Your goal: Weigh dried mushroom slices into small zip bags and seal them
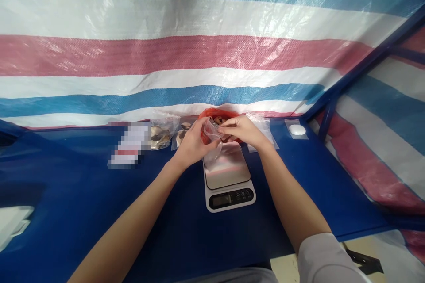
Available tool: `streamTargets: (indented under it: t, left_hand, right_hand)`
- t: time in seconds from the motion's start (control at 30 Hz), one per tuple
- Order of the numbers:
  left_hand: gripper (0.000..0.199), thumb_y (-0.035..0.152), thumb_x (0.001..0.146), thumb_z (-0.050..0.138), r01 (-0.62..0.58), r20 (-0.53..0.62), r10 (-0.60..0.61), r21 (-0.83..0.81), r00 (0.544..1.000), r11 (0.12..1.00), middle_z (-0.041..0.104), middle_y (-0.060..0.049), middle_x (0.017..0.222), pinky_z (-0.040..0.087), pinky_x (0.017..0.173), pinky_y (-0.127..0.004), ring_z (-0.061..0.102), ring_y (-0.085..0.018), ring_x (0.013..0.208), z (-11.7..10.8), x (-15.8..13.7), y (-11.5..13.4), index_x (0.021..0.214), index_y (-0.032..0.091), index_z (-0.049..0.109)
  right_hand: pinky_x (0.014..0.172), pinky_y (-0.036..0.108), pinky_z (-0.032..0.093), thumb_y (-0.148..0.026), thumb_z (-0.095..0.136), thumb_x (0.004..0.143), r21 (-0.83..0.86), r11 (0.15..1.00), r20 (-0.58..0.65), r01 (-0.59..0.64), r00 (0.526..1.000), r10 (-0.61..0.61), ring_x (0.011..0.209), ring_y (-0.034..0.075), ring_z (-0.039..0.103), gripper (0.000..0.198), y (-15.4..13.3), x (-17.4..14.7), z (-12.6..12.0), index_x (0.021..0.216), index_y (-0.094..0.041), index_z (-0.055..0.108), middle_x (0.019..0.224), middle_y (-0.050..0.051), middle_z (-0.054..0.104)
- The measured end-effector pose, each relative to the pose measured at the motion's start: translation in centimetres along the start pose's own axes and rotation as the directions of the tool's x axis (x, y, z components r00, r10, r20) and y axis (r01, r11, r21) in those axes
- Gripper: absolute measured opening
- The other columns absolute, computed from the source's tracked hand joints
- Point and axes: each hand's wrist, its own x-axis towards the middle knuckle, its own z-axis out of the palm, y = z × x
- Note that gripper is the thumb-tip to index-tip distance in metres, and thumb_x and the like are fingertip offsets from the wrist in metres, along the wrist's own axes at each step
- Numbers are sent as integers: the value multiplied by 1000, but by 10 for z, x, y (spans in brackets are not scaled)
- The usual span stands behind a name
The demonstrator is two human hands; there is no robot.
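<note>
the right hand [245,129] and left hand [195,142] pinch a clear bag [210,130] between thumbs and fingers, above the far end of the scale [229,172]; its buttons read "m" and "t". beyond, a red bag [217,112] sits near the far edge of the bench [166,234].

Bench [83,212]: deep blue | tarpaulin [199,53] I'm facing: broad blue, white and red stripes | frame [361,64]: dark blue | kitchen scale [229,181]: white body, silvery plate [230,169], black control strip [231,198] | plastic bag [216,112]: orange-red | held bag [212,156]: clear, colourless | sleeve [327,256]: pale grey
</note>
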Motion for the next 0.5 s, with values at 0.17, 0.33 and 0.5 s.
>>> streamTargets:
  t: [0.17, 0.33, 0.5]
  left_hand:
    - [92, 46, 75, 80, -18, 32, 20, -40, 999, 999, 52, -13, 151, 44, 114, -48, 51, -35, 139, 5, -1, 1, 152, 24, 36]
    - [109, 47, 70, 85, -30, 95, 40, -107, 995, 994, 45, -14, 157, 41, 117, -50, 43, -36, 145, 9, -3, 4, 158, 27, 24]
    - [103, 40, 73, 83, -56, 67, 70, -190, 995, 980, 48, -15, 153, 41, 117, -49, 47, -34, 143, 9, -2, 8, 157, 25, 25]
  right_hand:
    - [59, 22, 59, -23, 78, 75, -21, 999, -32, 43, 999, -44, 62, 13, 68, 7, -2, 0, 1, 77, -17, 79, 67, 0, 71]
    - [56, 22, 56, -29, 78, 74, -26, 999, -15, 46, 999, -46, 60, 12, 65, 14, -3, -1, 2, 80, -16, 80, 64, 0, 70]
    - [57, 21, 55, -30, 81, 72, 25, 999, -4, 35, 999, -35, 61, 11, 64, 17, -5, -2, 2, 81, -16, 80, 65, 0, 70]
